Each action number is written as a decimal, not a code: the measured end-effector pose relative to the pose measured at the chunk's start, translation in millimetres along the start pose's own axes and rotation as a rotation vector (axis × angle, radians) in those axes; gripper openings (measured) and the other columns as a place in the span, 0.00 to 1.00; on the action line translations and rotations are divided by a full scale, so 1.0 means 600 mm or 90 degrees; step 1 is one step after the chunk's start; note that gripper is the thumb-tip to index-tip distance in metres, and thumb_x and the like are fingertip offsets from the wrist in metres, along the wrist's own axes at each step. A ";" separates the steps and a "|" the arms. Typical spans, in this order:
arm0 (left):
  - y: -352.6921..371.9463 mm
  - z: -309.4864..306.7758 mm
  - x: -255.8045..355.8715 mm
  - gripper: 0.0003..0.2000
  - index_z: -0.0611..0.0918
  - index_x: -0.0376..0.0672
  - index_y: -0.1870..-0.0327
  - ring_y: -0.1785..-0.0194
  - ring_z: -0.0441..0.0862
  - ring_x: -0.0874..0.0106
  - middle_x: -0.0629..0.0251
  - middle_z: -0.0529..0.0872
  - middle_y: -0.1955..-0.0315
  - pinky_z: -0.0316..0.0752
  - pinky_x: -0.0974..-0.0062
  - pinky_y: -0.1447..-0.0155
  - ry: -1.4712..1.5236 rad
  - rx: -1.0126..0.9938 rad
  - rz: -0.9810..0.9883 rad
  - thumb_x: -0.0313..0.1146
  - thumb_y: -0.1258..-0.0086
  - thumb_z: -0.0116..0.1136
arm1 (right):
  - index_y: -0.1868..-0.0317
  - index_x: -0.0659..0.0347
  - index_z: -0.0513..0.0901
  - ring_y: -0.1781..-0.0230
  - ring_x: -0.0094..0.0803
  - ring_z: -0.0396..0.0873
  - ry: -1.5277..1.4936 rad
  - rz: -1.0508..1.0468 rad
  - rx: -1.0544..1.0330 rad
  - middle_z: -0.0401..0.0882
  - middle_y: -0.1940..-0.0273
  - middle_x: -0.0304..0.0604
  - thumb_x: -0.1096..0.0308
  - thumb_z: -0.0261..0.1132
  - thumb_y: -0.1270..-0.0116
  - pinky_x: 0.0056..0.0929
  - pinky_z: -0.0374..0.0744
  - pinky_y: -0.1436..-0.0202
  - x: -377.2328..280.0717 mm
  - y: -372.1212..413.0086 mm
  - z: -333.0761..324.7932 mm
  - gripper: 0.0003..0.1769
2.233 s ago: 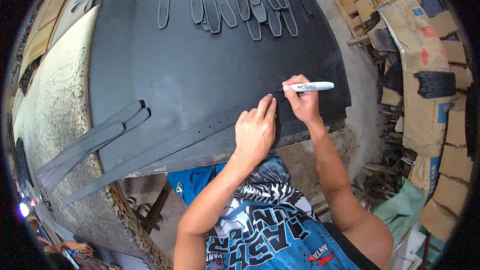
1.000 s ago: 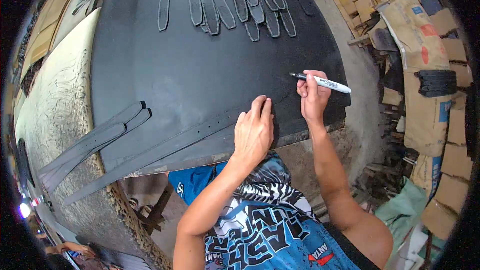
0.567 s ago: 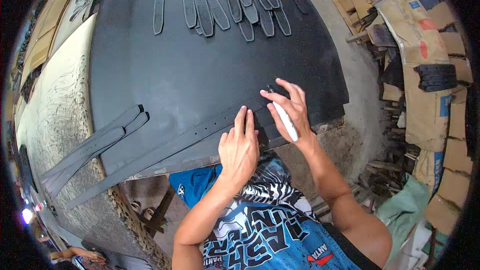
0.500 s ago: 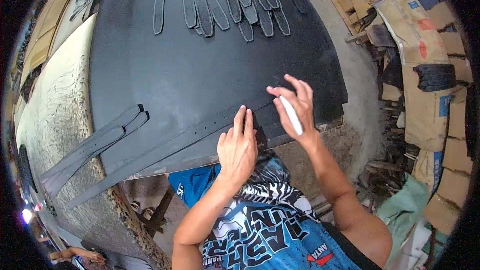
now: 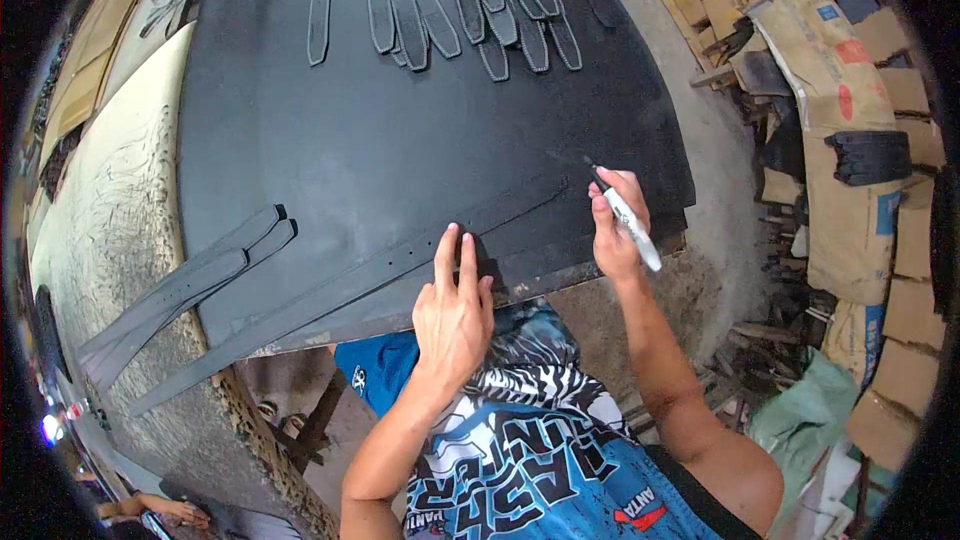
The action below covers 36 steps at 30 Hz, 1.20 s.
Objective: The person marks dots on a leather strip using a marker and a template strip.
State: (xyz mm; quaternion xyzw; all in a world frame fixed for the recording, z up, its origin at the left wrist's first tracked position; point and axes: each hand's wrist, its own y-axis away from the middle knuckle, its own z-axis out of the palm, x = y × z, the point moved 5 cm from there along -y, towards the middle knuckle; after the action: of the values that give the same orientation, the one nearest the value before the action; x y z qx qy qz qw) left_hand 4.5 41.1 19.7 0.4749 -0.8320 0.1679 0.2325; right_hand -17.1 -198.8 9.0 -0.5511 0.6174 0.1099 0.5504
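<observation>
My left hand rests with its fingers stretched out, index and middle fingertips on a long dark strap with punched holes. The strap runs diagonally along the near edge of the black table. To the right, my right hand grips a white marker, its dark tip pointing up and left over the table, beyond the strap's right end. Several straps lie in a small pile at the left. More stitched straps are fanned out at the far edge.
A worn, pale padded surface borders the table on the left. Cardboard boxes and a brown sack stand along the right, with a green plastic sheet below. Another person's hand shows at the bottom left.
My left hand has slid a little left and toward me along the strap. My right hand has moved right and closed around the marker, whose dark tip now shows.
</observation>
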 end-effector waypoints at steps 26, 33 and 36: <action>0.004 0.024 -0.023 0.30 0.72 0.39 0.29 0.71 0.84 0.56 0.49 0.68 0.29 0.82 0.62 0.66 0.019 0.028 -0.007 0.31 0.35 0.65 | 0.67 0.63 0.82 0.76 0.22 0.78 -0.093 0.088 -0.197 0.82 0.73 0.39 0.73 0.71 0.34 0.25 0.74 0.73 -0.012 -0.038 0.144 0.06; 0.005 0.023 -0.022 0.30 0.72 0.39 0.30 0.69 0.84 0.55 0.49 0.68 0.29 0.82 0.62 0.64 0.030 0.037 -0.004 0.31 0.35 0.65 | 0.67 0.62 0.81 0.74 0.23 0.78 -0.046 0.063 -0.223 0.82 0.72 0.39 0.73 0.71 0.34 0.25 0.75 0.71 -0.024 -0.042 0.146 0.06; 0.004 0.022 -0.021 0.30 0.72 0.39 0.30 0.68 0.85 0.54 0.49 0.69 0.29 0.82 0.61 0.63 0.033 0.031 -0.007 0.31 0.35 0.65 | 0.68 0.62 0.80 0.74 0.21 0.78 -0.153 0.139 -0.146 0.82 0.72 0.38 0.73 0.70 0.33 0.24 0.74 0.70 0.002 -0.035 0.137 0.07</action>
State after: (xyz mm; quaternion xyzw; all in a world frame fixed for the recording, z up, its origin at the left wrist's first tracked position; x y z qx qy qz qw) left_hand 5.0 44.7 1.8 0.4806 -0.8186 0.1992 0.2433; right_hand 45.7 -146.0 -12.3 -0.5229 0.5865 0.3035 0.5389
